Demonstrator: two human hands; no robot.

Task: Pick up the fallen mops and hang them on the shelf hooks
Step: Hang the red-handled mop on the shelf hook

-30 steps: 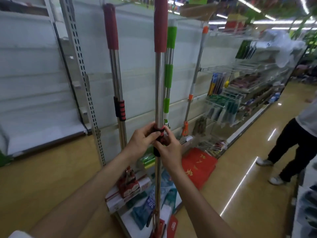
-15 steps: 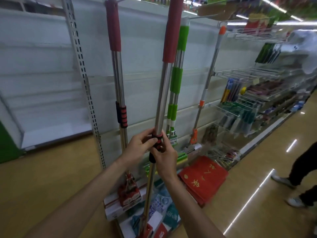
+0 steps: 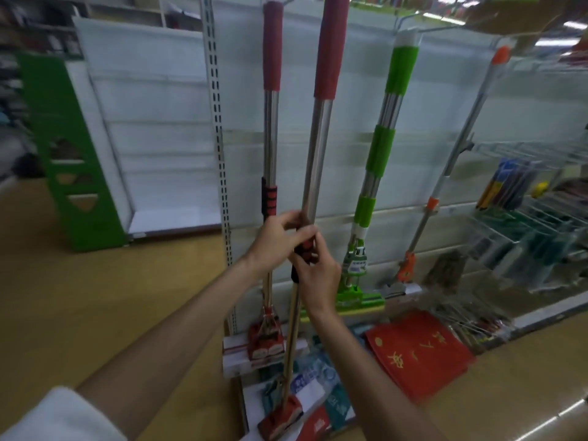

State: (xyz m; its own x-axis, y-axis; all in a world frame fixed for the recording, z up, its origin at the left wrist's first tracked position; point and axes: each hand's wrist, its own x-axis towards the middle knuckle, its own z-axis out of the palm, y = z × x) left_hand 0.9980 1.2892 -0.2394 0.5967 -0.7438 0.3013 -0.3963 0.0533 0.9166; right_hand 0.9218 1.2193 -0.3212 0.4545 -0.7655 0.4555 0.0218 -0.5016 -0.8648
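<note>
At the shelf's left upright, 1 red-handled mop [image 3: 271, 128] already hangs against the back panel. Beside it, the left hand [image 3: 276, 238] and right hand [image 3: 318, 272] both clasp the second red mop [image 3: 318, 148] mid-shaft, tilting its top toward the hook overhead, probably to catch it. Right of that hang a green mop [image 3: 378, 160] and an orange-tipped mop [image 3: 451, 160].

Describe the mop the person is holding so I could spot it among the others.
Look at the white back panel of the store shelf, where four long-handled mops stand in a row. Second from the left is the steel-poled mop with a dark red foam grip. Unlike its hanging red twin, it leans tilted, gripped mid-pole by the left hand and right hand.
</note>
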